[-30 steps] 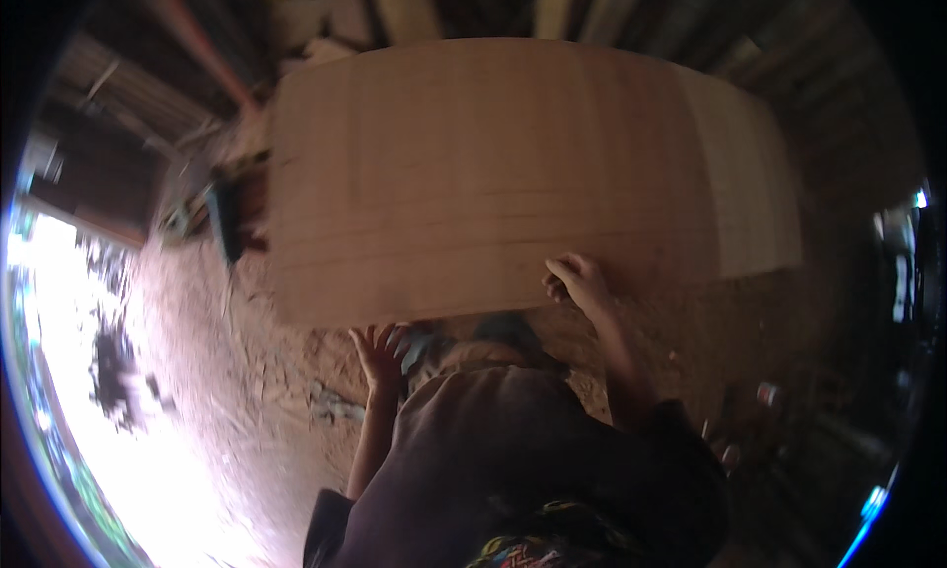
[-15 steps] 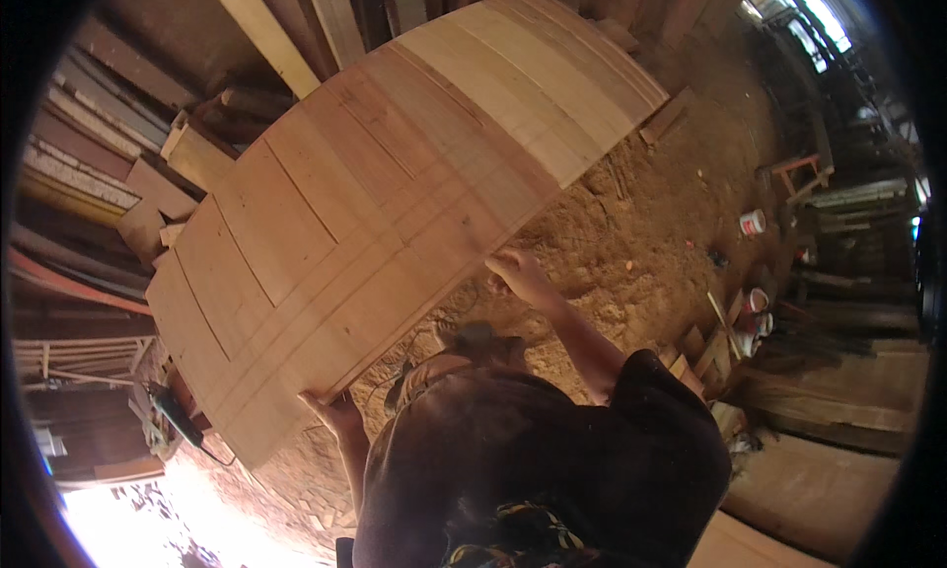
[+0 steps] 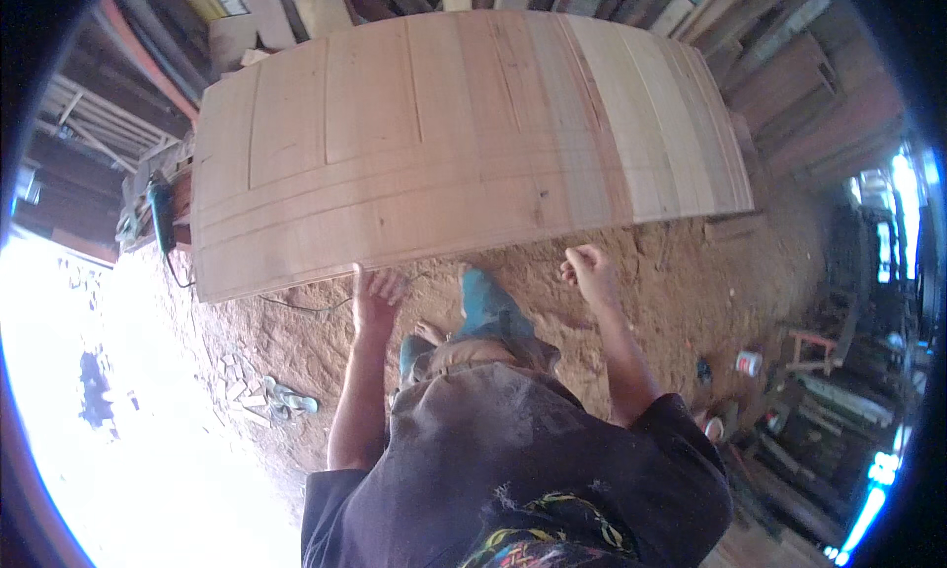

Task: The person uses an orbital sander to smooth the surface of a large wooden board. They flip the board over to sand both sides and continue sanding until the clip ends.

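A large wooden panel (image 3: 444,163), made of joined boards with grooved lines, lies in front of me. Its boards are reddish-brown on the left and paler toward the right. My left hand (image 3: 378,300) is at the panel's near edge, left of centre. Its thumb points up at that edge while the other fingers are apart, lightly bent, and hold nothing. Just off the near edge, farther right, is my right hand (image 3: 590,270). Its fingers are curled in, and I see nothing in them.
A dark green corded power tool (image 3: 160,213) is at the panel's left end. Planks (image 3: 321,5) lean behind it. Sawdust-covered ground (image 3: 651,311) lies below, with sandals (image 3: 288,398) and wood scraps at left. A white bucket (image 3: 748,363) sits at right.
My view has turned, so the panel now lies more level across it. My right hand has come off the panel's near edge. My left hand remains by that edge.
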Demonstrator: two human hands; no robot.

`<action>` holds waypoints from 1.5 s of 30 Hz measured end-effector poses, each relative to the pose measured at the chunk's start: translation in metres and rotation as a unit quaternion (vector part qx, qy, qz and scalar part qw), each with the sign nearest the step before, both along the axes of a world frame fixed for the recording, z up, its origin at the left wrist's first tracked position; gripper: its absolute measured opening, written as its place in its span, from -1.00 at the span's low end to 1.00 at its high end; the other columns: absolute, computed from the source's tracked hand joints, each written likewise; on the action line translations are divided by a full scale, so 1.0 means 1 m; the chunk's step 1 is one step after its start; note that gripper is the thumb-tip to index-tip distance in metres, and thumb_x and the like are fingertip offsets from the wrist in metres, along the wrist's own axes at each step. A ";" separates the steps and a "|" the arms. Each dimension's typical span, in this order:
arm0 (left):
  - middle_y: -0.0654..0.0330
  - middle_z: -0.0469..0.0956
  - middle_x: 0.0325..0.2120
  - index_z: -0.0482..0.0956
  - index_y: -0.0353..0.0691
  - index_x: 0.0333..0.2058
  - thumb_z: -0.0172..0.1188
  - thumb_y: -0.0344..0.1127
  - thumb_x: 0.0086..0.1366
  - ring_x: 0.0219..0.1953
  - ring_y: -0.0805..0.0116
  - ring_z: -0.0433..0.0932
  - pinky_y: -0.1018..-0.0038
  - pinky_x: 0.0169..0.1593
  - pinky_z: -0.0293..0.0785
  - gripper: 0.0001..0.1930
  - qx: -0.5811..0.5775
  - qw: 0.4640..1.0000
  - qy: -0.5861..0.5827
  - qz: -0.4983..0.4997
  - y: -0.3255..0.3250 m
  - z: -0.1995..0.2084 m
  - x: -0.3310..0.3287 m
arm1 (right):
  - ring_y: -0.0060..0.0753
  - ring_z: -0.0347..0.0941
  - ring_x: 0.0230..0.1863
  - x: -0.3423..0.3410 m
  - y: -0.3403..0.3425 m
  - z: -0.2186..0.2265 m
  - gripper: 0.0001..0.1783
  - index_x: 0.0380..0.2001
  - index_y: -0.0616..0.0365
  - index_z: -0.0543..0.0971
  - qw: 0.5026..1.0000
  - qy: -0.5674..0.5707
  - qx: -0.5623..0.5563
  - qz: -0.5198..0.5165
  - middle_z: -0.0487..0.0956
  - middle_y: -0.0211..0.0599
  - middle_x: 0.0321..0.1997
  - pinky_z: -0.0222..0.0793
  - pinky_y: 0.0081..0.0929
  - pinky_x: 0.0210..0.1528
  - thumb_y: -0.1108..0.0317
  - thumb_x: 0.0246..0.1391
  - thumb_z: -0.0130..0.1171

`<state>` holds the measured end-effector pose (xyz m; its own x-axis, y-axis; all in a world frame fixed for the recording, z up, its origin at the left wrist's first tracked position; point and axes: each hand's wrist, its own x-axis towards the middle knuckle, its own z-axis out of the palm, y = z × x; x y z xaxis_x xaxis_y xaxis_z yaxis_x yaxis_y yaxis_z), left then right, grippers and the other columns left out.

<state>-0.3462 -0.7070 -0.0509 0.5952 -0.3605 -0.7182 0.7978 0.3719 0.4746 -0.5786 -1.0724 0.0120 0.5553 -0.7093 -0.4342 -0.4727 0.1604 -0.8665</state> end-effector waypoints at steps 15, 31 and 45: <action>0.08 0.31 0.48 0.20 -0.11 0.52 0.03 0.56 0.40 0.46 0.03 0.34 -0.03 0.43 0.34 0.00 -0.003 0.989 0.062 0.132 -0.166 0.006 -0.042 | -0.25 0.65 -0.12 0.396 -0.278 -0.035 -0.64 -0.07 0.19 0.63 0.897 -0.130 -0.311 0.287 0.70 -0.24 -0.22 0.55 -0.28 -0.01 0.13 0.27 0.32; 0.06 0.46 0.36 0.36 -0.26 0.41 0.24 0.37 0.41 0.36 0.08 0.46 0.07 0.43 0.36 -0.11 0.098 0.936 0.056 0.332 -0.196 0.010 -0.046 | 0.24 0.54 0.26 0.555 -0.366 -0.008 -0.06 0.09 0.13 0.68 0.769 0.130 -0.468 0.415 0.68 0.10 0.15 0.39 0.06 0.32 -0.54 0.37 -0.26; 0.13 0.38 0.44 0.28 -0.13 0.48 0.27 0.35 0.40 0.46 0.05 0.33 -0.04 0.52 0.20 -0.09 0.100 0.932 0.074 0.339 -0.187 0.027 -0.106 | 0.21 0.58 0.18 0.486 -0.334 -0.010 -0.22 0.06 0.17 0.68 0.761 0.069 -0.523 0.378 0.69 0.09 0.10 0.43 0.07 0.27 -0.37 0.43 -0.11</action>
<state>-0.4527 -0.8943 -0.0239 0.5260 0.2133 -0.8233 0.4739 0.7304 0.4919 -0.0923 -1.4059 0.0019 0.9766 -0.2076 0.0560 -0.1857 -0.9456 -0.2671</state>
